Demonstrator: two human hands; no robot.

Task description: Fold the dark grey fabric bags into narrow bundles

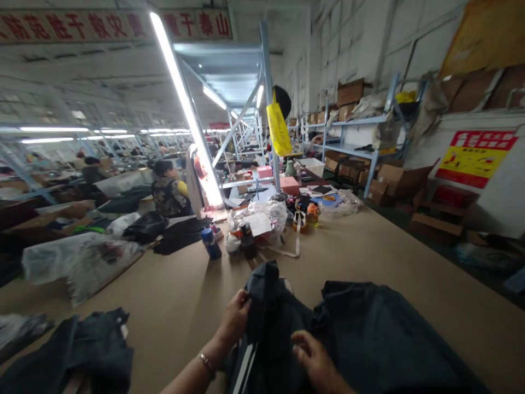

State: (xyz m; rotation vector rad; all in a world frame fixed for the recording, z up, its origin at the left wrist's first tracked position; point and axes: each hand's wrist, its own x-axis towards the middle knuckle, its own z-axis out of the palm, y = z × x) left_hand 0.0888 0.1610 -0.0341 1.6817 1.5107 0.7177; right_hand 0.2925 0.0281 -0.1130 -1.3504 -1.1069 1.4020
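A dark navy garment [274,323] lies bunched on the table in front of me, with one end raised to a peak and white stripes along its lower left. My left hand [237,317], with a bracelet at the wrist, pinches the garment's upper left edge. Over its right part, my right hand [314,358] has its fingers loosely bent and apart; I cannot tell whether the fingertips touch the cloth. More dark cloth [377,328] spreads to the right, against the garment. Another dark folded garment [98,345] rests at the lower left.
Across the brown table [340,241] stand a blue can [211,243], a dark bottle [247,241], clear plastic wrapping [270,213] and an orange-lidded jar [313,213]. Plastic-wrapped bundles [94,262] lie left. A lit metal frame [268,109] rises behind; a person [168,191] sits beyond.
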